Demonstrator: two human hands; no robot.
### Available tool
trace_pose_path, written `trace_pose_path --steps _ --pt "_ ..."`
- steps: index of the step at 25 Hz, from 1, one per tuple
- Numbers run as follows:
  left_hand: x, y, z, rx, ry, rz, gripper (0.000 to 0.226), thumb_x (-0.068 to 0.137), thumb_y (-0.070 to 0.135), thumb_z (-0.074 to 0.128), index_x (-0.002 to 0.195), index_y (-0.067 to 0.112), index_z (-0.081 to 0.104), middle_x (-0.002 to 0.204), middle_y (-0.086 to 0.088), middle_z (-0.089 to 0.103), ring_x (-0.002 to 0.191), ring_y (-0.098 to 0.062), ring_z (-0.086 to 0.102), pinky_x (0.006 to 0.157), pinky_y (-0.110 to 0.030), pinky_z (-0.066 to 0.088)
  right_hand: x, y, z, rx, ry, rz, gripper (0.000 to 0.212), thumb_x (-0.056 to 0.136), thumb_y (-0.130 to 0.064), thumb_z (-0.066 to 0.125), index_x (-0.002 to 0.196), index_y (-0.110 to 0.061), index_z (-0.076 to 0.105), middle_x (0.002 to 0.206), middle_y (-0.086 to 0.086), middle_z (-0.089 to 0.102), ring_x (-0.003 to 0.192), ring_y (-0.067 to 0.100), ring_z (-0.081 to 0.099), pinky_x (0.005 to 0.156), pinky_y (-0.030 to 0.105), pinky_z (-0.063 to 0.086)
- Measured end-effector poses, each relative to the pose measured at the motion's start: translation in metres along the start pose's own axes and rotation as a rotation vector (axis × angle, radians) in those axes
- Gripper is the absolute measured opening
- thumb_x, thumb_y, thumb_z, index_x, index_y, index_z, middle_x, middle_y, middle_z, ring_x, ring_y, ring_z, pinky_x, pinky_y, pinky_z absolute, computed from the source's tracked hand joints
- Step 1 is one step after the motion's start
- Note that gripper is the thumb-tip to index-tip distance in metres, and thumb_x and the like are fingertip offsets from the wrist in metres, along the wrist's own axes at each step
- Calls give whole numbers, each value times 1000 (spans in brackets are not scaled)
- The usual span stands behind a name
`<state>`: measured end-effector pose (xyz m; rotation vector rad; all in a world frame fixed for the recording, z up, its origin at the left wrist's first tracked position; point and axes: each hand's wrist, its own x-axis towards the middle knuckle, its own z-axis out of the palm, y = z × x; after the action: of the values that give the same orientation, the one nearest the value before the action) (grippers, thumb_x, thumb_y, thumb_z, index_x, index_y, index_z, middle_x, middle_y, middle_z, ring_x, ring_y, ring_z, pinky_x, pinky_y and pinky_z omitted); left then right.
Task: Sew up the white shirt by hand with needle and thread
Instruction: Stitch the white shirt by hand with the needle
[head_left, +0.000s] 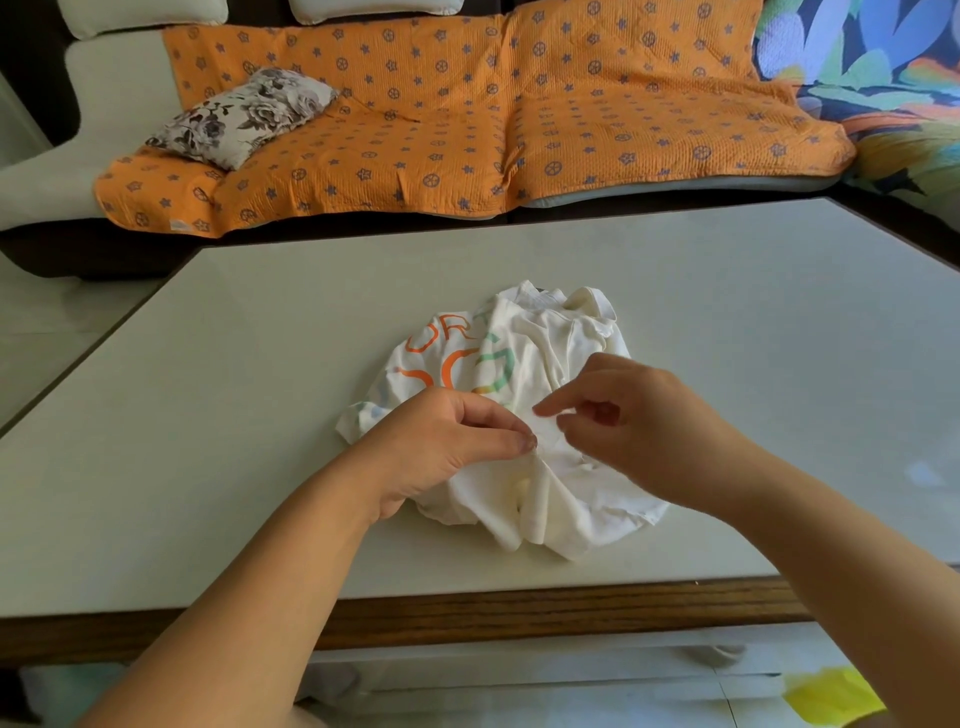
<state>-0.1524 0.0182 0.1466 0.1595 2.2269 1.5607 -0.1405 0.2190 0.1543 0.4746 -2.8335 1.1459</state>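
A crumpled white shirt (540, 353) with orange and green print lies in the middle of the pale table (260, 405). My left hand (441, 447) pinches a fold of the shirt between thumb and forefinger near its middle. Just to the right, my right hand (634, 415) hovers over the cloth with the forefinger stretched left and the other fingers curled, thumb tip close to the forefinger as if pinching something very small. No needle or thread is plain enough to tell.
The table has a wooden front edge (519, 613). Behind it stands a sofa with an orange patterned cover (467, 114) and a grey floral cushion (244, 111). A yellow item (831, 696) lies on the floor at the lower right.
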Motion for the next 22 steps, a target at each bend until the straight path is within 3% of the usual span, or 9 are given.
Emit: trace_pose_path --steps 6,12,17,22 --pt "-1 1 2 16 10 3 5 81 21 76 80 25 78 90 9 76 90 3 66 83 -15 41 0 2 11 24 -7 17 8 86 -21 70 83 -24 77 75 -7 55 68 0 50 66 10 40" --pt "0 0 0 -13 1 -2 7 82 19 74 81 26 77 89 11 76 91 5 66 85 -15 41 15 23 5 -107 289 181 12 86 -14 66 78 -12 75 78 -5 58 68 10 53 58 12 36" --pt "0 -1 -1 4 1 -1 6 82 19 75 83 24 78 92 7 76 96 0 67 92 -18 43 11 15 7 52 110 163 13 90 -25 66 79 -24 73 85 -10 64 78 5 59 64 8 41" --pt "0 -2 -2 -3 -5 -4 7 81 20 75 80 26 78 90 8 76 94 1 67 91 -19 42 16 21 -1 -10 194 154 16 92 -20 63 83 -14 75 81 -6 58 73 -3 54 63 4 36"
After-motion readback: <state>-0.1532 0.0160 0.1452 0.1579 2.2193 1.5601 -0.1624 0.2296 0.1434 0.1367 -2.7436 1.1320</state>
